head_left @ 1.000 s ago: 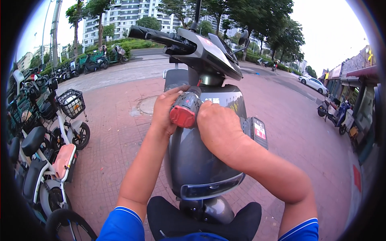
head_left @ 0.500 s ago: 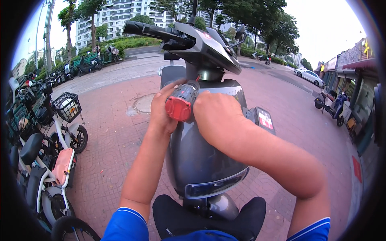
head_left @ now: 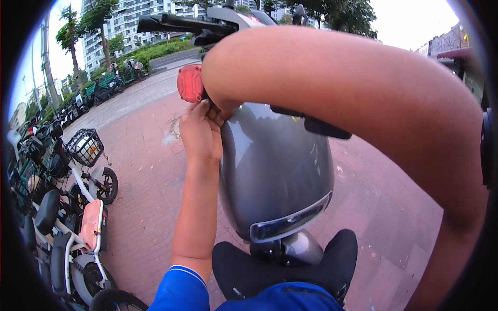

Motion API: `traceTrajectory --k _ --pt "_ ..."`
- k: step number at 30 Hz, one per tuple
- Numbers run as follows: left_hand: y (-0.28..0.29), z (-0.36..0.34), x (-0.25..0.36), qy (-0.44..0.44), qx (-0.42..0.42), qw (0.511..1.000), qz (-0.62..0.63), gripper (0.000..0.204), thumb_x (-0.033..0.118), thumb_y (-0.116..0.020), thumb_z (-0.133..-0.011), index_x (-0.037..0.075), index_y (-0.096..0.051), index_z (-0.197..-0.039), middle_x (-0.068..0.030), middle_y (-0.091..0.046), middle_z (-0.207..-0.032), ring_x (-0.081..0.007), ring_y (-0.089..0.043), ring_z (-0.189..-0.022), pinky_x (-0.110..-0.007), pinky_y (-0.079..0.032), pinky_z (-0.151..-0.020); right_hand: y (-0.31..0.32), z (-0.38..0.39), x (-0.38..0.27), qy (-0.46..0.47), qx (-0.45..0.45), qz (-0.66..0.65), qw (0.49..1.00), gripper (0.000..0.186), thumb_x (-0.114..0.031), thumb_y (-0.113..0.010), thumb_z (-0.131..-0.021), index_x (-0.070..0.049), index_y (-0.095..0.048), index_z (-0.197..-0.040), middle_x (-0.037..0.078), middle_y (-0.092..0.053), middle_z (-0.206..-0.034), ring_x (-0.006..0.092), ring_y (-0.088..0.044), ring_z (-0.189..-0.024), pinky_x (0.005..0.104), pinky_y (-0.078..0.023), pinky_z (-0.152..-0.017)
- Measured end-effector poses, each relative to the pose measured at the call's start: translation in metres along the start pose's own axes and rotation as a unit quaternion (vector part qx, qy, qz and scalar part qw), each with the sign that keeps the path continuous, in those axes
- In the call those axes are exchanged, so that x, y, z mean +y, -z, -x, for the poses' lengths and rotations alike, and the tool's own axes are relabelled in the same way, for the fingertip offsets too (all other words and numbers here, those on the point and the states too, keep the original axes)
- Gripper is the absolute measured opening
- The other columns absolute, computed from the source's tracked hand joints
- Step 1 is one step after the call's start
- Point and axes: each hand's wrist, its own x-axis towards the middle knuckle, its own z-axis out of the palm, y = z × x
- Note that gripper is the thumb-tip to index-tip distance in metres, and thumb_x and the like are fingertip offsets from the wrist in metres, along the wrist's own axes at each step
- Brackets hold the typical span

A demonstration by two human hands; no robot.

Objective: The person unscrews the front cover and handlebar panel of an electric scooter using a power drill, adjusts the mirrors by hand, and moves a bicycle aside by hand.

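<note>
A grey scooter (head_left: 280, 166) stands in front of me, its rounded body between my knees and its dark handlebar (head_left: 174, 22) beyond my arms. The red rear end of a cordless drill (head_left: 190, 83) shows left of my bent right wrist. My right hand (head_left: 215, 75) is folded round the drill's hidden side; its fingers are out of sight behind the wrist and forearm. Just under the drill, my left hand (head_left: 203, 129) is turned palm toward me, thumb up and fingers curled near the scooter's upper edge. What those fingers pinch, and the drill's front, are hidden.
Several parked bikes and scooters line the left, the nearest with a black basket (head_left: 85, 147) and an orange-pink footboard (head_left: 92, 224). Red paving (head_left: 140, 207) surrounds the scooter. A hedge (head_left: 161, 50), trees and tall buildings stand beyond the road.
My right elbow and forearm have risen across the view, covering the scooter's front. The drill has shifted left and up, and my left hand has dropped from its side to below it.
</note>
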Motion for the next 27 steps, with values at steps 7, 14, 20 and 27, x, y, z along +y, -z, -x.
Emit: traceTrajectory --k 7,14,20,27 --pt "-0.015 0.01 0.007 0.013 0.018 0.999 0.023 0.025 0.009 -0.044 -0.106 -0.003 -0.065 -0.114 -0.0102 -0.071 -0.1 -0.0234 -0.07 -0.087 -0.04 -0.06 -0.085 0.008 -0.004 -0.003 0.001 -0.053 0.035 0.998 0.03 -0.024 -0.081 -0.077 -0.003 -0.081 -0.098 0.016 -0.079 -0.097 0.0325 -0.077 -0.093 0.041 -0.062 -0.08" --pt "-0.006 0.015 0.004 0.066 -0.003 0.998 -0.005 0.027 0.014 -0.047 -0.107 -0.002 -0.064 -0.121 -0.0137 -0.074 -0.109 -0.0271 -0.073 -0.096 -0.043 -0.06 -0.088 0.015 -0.005 -0.01 0.016 -0.062 0.04 0.997 0.033 -0.028 -0.084 -0.075 -0.005 -0.082 -0.099 0.015 -0.079 -0.097 0.0318 -0.077 -0.092 0.041 -0.062 -0.079" --pt "-0.02 0.019 0.004 0.064 -0.011 0.998 0.007 0.027 0.013 -0.05 -0.104 0.0 -0.063 -0.124 -0.0122 -0.074 -0.112 -0.0227 -0.075 -0.095 -0.037 -0.061 -0.083 0.007 0.01 -0.009 0.01 -0.021 0.0 1.0 0.032 -0.024 -0.084 -0.073 -0.005 -0.082 -0.099 0.015 -0.079 -0.096 0.032 -0.077 -0.091 0.0414 -0.062 -0.078" --pt "-0.019 0.02 0.007 0.074 -0.025 0.997 -0.017 0.023 0.021 -0.057 -0.105 0.012 -0.066 -0.124 -0.0034 -0.073 -0.116 -0.0174 -0.071 -0.1 -0.034 -0.056 -0.085 0.021 0.023 -0.015 -0.027 -0.07 0.01 0.997 0.026 -0.013 -0.08 -0.074 -0.003 -0.081 -0.099 0.017 -0.078 -0.098 0.0316 -0.077 -0.095 0.0419 -0.063 -0.08"
